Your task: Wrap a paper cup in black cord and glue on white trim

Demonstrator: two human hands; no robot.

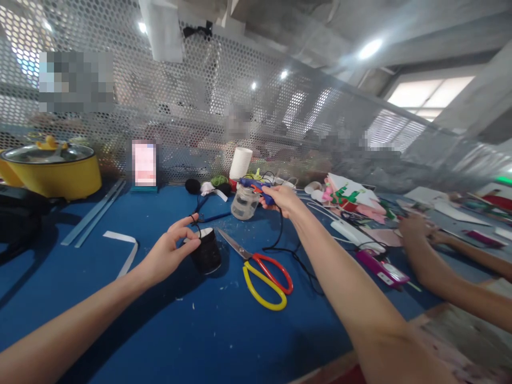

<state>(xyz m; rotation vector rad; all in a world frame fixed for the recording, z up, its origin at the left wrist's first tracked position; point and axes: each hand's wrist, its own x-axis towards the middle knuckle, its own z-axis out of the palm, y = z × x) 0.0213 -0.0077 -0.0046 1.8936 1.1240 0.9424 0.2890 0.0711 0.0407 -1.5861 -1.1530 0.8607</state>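
My left hand (180, 242) has its thumb and fingers closed on a thin black cord (197, 228) at the rim of a small cup wrapped in black (208, 253). The cup is tilted on the blue table and its inside looks white. Farther forward, my right hand (280, 198) grips a blue glue gun (250, 184) with an orange trigger. Its nozzle points left, above a clear glass jar (245, 202). A black cable (280, 234) trails from below that hand. Between my hands lie scissors (266, 272) with one red and one yellow handle, blades spread slightly.
A yellow pot (68, 173), metal strips (96, 213), a white ribbon (130, 248) and a lit phone (144, 165) are at left. Yarn balls (193, 186) and a white roll (241, 162) line the mesh partition. At right are a purple power strip (382, 268) and another person's hands (416, 229).
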